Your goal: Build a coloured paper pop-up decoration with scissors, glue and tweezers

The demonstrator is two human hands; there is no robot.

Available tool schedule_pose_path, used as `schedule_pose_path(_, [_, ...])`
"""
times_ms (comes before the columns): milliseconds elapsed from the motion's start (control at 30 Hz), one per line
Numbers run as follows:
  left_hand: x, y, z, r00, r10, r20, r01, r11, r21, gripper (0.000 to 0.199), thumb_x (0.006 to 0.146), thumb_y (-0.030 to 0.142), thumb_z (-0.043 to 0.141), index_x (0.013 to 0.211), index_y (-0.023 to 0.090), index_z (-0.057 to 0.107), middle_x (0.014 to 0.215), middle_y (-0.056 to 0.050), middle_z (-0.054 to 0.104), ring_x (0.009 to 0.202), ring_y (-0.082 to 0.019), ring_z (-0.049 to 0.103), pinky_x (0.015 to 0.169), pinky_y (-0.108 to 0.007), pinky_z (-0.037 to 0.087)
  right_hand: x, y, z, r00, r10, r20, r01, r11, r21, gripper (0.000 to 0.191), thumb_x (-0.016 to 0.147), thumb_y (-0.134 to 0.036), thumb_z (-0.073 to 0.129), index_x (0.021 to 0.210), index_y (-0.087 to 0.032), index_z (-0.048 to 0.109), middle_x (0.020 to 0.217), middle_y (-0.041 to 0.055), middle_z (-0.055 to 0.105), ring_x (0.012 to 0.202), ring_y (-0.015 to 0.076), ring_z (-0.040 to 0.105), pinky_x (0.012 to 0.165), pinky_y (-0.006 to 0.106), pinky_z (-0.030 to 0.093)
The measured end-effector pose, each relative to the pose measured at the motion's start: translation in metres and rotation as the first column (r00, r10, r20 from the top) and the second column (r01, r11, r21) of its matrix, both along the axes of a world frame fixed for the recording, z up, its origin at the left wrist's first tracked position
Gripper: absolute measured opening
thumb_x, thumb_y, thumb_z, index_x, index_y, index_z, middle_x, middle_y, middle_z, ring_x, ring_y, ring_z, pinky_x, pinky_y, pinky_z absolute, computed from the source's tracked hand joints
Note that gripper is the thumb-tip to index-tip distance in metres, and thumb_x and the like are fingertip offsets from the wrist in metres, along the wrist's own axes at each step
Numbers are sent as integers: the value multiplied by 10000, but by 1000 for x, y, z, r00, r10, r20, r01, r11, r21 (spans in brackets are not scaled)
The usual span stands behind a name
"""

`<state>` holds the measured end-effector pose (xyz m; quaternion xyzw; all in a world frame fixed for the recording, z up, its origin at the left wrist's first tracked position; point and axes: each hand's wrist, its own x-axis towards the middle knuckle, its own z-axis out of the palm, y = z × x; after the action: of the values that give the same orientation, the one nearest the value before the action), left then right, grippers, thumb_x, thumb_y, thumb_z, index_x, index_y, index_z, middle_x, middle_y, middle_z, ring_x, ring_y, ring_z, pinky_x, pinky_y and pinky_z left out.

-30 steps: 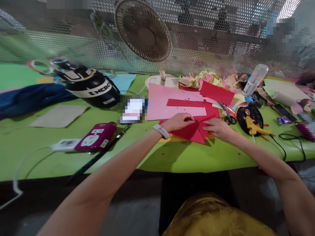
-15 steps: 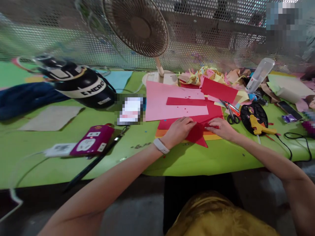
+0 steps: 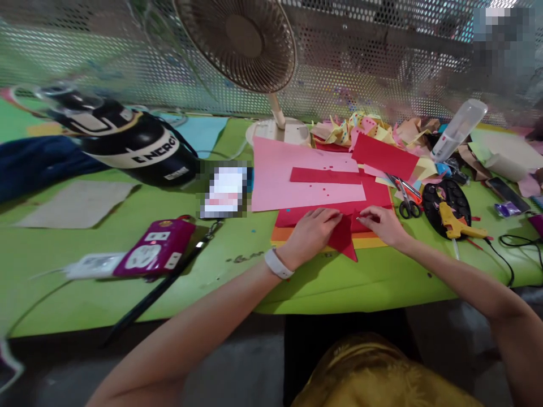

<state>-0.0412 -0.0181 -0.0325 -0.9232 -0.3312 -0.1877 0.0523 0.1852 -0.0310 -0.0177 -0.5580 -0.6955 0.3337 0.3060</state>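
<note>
Both hands are at a folded red paper piece (image 3: 347, 246) with a pointed lower tip, over a stack of red, orange and yellow sheets. My left hand (image 3: 314, 233), a pale band on its wrist, closes over the paper's left side, its thumb and fingers together. My right hand (image 3: 385, 224) pinches at the paper's right edge, thumb against forefinger. Just behind the hands lies a pink sheet (image 3: 271, 186) with a red strip (image 3: 324, 176) and small red bits on it.
On the right are black-handled scissors (image 3: 409, 207), a yellow glue gun (image 3: 456, 225) on a black palette (image 3: 430, 206), and a clear bottle (image 3: 460, 130). Paper scraps (image 3: 360, 127) pile behind. Left stand a fan (image 3: 278, 116), a phone (image 3: 224, 189), a purple power bank (image 3: 153, 246) and a black jug (image 3: 139, 147).
The view has turned slightly, spreading the table items outward. Both hands keep hold of the red paper, and the right fingers have shifted a little at its edge.
</note>
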Motion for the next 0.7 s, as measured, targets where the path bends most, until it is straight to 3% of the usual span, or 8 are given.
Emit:
schedule_pose_path(167, [4, -12, 5, 995, 84, -55, -87, 995, -52, 355, 907, 75, 480, 1246, 70, 581, 1205, -162, 616, 1068, -282, 574, 897, -422, 501, -5, 1, 13, 993, 11, 118, -3, 998, -70, 218, 817, -271, 682, 1009, -168, 695, 776, 30, 723, 726, 163, 648, 712, 284, 465])
schedule_pose_path(267, [6, -15, 9, 991, 107, -74, -113, 991, -70, 369, 913, 76, 462, 1267, 67, 565, 1203, -160, 615, 1063, -284, 572, 894, -422, 495, -6, 3, 17, 990, 59, 126, -47, 994, -94, 101, 825, -213, 655, 903, -185, 713, 832, 30, 744, 791, 163, 672, 748, 277, 474])
schedule_pose_path(367, [7, -16, 10, 990, 116, -81, -123, 989, -86, 356, 923, 85, 439, 1254, 77, 571, 1193, -158, 614, 1044, -283, 566, 880, -424, 491, -7, 4, 18, 979, 83, 184, -71, 995, -68, 105, 828, -180, 626, 823, -206, 728, 854, 24, 756, 819, 168, 682, 780, 287, 472])
schedule_pose_path(700, [6, -14, 11, 993, 89, -77, -98, 987, -129, 363, 915, 79, 431, 1250, 83, 570, 1163, -162, 620, 1002, -277, 574, 842, -420, 501, -15, 9, 24, 977, -10, 215, 36, 992, -117, 137, 755, -165, 653, 877, -185, 715, 738, 20, 726, 704, 155, 651, 646, 252, 452])
